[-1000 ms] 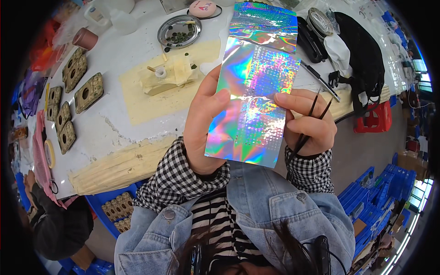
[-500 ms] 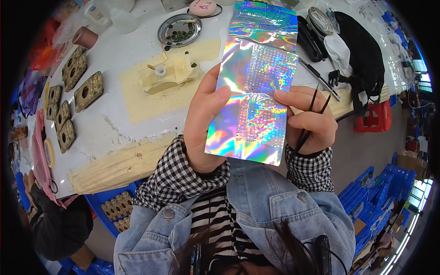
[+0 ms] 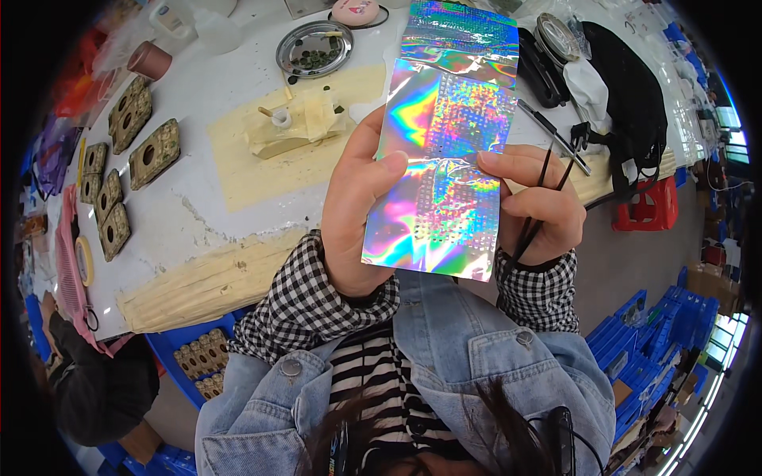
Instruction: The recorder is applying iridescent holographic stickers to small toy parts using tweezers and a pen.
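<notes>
A long, creased sheet of rainbow holographic film [image 3: 397,230], dotted with rows of small square marks, hangs over the table between my hands. My left hand [image 3: 353,206] grips its left edge, thumb on top. At the right edge, my right hand [image 3: 540,202] pinches the film with thumb and fingertips. Black tweezers [image 3: 548,176] are also tucked in the right hand, their two points apart and facing up. Beyond my left hand, a block wrapped in cream tape [image 3: 286,139] with a small white ring on it rests on a cream sheet [image 3: 230,178].
Several camouflage-patterned cases [image 3: 155,155] lie at the left. A round metal dish [image 3: 314,49] holds small dark green pieces. A black pouch [image 3: 623,87] and a pen [image 3: 548,131] sit at the right. Below the table edge is a blue crate [image 3: 171,349]; a co-worker's dark sleeve [image 3: 103,389] shows lower left.
The film has shifted slightly to the right and up, and its reflections differ. Both hands keep their hold; the tweezers stay in the right hand.
</notes>
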Demonstrator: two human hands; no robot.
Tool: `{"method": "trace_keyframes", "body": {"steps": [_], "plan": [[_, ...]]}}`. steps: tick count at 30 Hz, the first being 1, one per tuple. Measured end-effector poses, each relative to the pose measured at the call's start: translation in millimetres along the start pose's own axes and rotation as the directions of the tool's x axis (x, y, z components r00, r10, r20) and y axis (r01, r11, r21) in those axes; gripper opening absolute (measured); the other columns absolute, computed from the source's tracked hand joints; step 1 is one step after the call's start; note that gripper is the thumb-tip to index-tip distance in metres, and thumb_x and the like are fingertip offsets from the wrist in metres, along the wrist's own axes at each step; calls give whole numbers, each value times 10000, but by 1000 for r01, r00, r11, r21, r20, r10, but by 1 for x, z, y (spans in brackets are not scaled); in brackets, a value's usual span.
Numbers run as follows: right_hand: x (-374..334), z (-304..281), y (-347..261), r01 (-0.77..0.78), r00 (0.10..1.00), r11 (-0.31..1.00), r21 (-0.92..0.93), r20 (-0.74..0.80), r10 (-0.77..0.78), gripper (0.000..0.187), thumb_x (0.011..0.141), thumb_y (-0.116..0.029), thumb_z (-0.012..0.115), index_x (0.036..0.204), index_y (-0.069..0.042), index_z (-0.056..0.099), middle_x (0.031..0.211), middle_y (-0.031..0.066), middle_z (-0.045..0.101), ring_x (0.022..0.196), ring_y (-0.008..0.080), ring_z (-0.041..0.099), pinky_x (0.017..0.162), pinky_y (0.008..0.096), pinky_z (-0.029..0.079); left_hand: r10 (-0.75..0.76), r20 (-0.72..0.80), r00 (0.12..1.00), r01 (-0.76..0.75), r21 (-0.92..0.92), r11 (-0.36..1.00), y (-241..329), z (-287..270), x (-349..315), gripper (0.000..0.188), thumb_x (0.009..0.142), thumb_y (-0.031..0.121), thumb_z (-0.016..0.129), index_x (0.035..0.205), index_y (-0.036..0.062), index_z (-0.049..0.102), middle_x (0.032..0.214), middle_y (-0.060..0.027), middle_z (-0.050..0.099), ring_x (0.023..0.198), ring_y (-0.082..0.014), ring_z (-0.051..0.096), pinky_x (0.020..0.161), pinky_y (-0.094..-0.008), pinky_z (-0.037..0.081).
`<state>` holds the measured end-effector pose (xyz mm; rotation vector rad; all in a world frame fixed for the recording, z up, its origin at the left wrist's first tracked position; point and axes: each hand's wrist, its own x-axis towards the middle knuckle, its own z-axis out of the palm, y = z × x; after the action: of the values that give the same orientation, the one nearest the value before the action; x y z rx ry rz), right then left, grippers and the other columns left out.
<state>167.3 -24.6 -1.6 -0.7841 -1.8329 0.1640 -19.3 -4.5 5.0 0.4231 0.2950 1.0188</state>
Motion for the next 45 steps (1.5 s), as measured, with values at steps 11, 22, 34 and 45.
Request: {"method": "trace_keyframes", "body": {"steps": [11,22,34,45], "plan": [[-3,-1,2,12,1000,999,32,16,-12,129,785,25,632,845,-24,529,1037,224,669,878,272,638,661,311,534,7,-20,1000,-6,27,1000,-2,1,1,551,883,115,487,1379,-27,296,1284,-182,512,1121,-243,578,947,-361,486],[0,1,-1,27,1000,999,-29,-12,-27,239,709,122,653,823,-44,524,993,196,688,825,286,657,673,337,535,14,-3,1000,-14,45,999,-3,-1,1,571,853,127,486,1376,-23,312,1274,-174,522,1151,-239,558,965,-344,470],[1,-1,-4,2,1000,999,-32,8,-2,237,705,125,654,812,-43,526,989,190,691,831,282,657,669,335,532,-8,-45,999,10,48,999,-3,-3,2,552,872,108,480,1378,-39,314,1311,-150,466,1141,-226,562,957,-333,486],[1,-1,-4,-10,1000,1000,-19,17,11,215,719,114,645,815,-37,527,997,195,687,841,286,658,665,330,535,-11,-45,999,12,30,999,0,3,1,572,844,92,476,1383,-13,315,1265,-163,520,1127,-240,573,949,-353,487]]}}
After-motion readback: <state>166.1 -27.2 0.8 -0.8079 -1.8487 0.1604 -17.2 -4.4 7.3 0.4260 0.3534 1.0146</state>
